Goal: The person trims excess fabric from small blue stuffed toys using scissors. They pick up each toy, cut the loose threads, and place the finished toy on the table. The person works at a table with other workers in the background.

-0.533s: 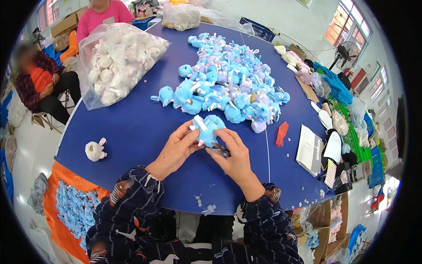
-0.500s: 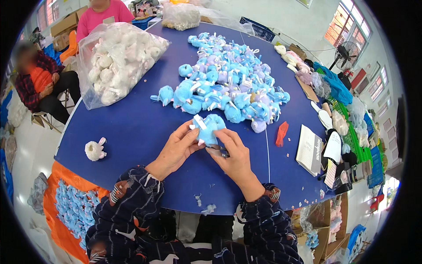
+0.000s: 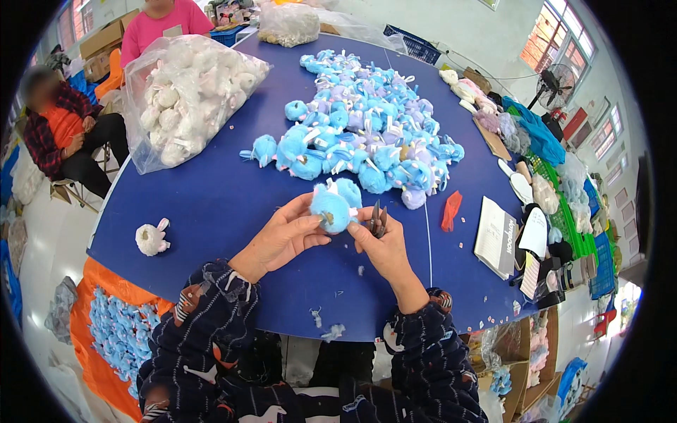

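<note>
A fluffy blue plush piece point(image 3: 331, 211) with a white tag sits in my left hand point(image 3: 285, 236), whose thumb presses its near side. A small brown spot shows on the plush. My right hand point(image 3: 384, 250) has its fingers closed round small dark thread snips point(image 3: 378, 218), blades pointing up. The right thumb and fingertips also touch the plush's right side. Just beyond my hands lies a large pile of blue and lilac plush pieces point(image 3: 367, 134) with ribbons. A single white plush piece point(image 3: 150, 240) lies apart on the left of the table.
A clear bag of white plush pieces point(image 3: 190, 106) stands at the far left of the blue table point(image 3: 211, 211). A notebook point(image 3: 493, 240) and a red scrap point(image 3: 451, 211) lie at the right. Fluff scraps point(image 3: 333, 333) lie near the front edge. Two people sit beyond at the left.
The plush piece has been turned in my hands, so its brown-spotted side now shows. The snips have swung up beside it, and a small tuft lies on the table below.
</note>
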Demonstrator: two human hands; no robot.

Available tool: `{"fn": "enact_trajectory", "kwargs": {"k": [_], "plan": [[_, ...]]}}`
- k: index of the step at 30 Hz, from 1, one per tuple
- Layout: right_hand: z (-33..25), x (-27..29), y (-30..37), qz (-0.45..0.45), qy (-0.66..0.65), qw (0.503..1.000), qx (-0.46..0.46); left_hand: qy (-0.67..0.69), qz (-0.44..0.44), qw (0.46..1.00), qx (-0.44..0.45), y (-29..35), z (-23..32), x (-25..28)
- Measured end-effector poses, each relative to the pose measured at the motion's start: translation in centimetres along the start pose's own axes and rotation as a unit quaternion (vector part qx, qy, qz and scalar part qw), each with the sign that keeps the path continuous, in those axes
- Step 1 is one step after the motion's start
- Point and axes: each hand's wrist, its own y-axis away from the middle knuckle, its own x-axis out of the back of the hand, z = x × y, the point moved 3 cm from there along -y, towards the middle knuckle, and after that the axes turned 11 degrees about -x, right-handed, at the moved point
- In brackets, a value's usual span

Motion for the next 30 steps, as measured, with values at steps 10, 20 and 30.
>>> {"fn": "enact_trajectory", "kwargs": {"k": [10,20,30], "plan": [[-0.2,-1.1,0.2,0.018,0.097,0.989,0.106,-0.196,-0.013,0.977,-0.082,0.2,-0.6,-0.1],[-0.4,-1.2,0.7,0.053,0.247,0.947,0.199,-0.087,0.009,0.996,0.001,0.5,-0.7,-0.2],[-0.5,-1.5,0.6,-0.003,0.194,0.965,0.174,-0.119,0.024,0.992,0.013,1.0,-0.5,-0.5]]}}
